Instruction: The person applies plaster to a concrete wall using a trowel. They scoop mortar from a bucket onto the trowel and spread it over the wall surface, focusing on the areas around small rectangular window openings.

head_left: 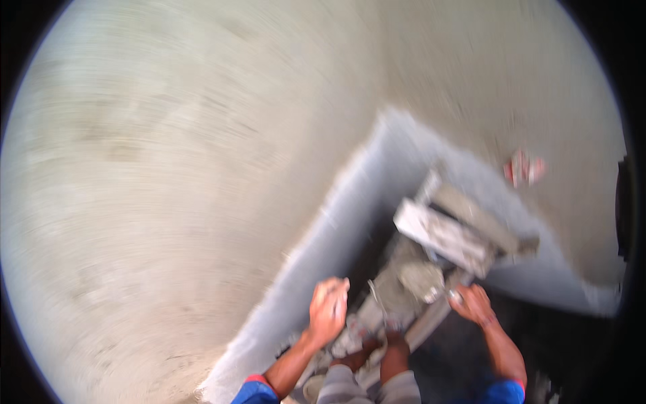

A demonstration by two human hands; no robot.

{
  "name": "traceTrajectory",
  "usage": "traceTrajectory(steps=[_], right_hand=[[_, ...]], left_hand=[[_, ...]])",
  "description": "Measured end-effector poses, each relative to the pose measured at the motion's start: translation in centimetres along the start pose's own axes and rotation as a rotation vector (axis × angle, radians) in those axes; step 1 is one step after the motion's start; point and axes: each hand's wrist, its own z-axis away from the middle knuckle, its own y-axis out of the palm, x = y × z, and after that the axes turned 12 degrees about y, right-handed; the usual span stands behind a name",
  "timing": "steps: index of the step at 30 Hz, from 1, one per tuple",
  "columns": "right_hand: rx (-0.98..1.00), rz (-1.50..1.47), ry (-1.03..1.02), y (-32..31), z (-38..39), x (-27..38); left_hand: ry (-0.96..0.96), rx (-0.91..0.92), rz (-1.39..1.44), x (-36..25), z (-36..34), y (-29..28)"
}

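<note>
My left hand point(328, 311) is raised in front of the grey lower band of the wall point(316, 242). Its fingers look curled together, and blur hides whether anything is in them. Lower right of the middle, my right hand point(474, 304) is closed, with a small pale, shiny bit showing at its fingers; its kind cannot be made out. Between the hands lies a rounded grey lump point(422, 280), close to the right hand. Just beyond it, a whitish rectangular block or board point(444, 237) rests at a slant.
Bare plastered surface point(168, 168) fills the left and top. A grey-brown board point(474, 219) lies behind the whitish one. My legs point(395, 357) are above a narrow plank point(431, 320), with dark space to its right. A red-and-white scrap point(523, 168) shows at the upper right.
</note>
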Motion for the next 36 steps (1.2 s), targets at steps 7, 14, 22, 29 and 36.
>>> traceTrajectory(steps=[7,14,22,29,36], right_hand=[[-0.21,0.069,-0.179,-28.2,4.4,10.5],[-0.575,0.1,-0.846,-46.1,8.8,26.5],[-0.867,-0.042,-1.291,-60.9,19.3,35.6],[-0.714,-0.126,-1.628,-70.0,22.0,40.0],[0.022,-0.488,-1.65,-69.4,13.8,51.8]], left_hand=[[0.475,-0.48,-1.019,-16.3,-11.9,-22.5],[-0.045,-0.53,-1.438,-17.4,-12.3,-34.3],[-0.056,-0.47,-1.439,-17.7,-11.3,-36.1],[-0.095,-0.418,-1.442,-18.4,-10.6,-36.1],[-0.085,-0.403,-1.426,-17.4,-10.3,-36.2]])
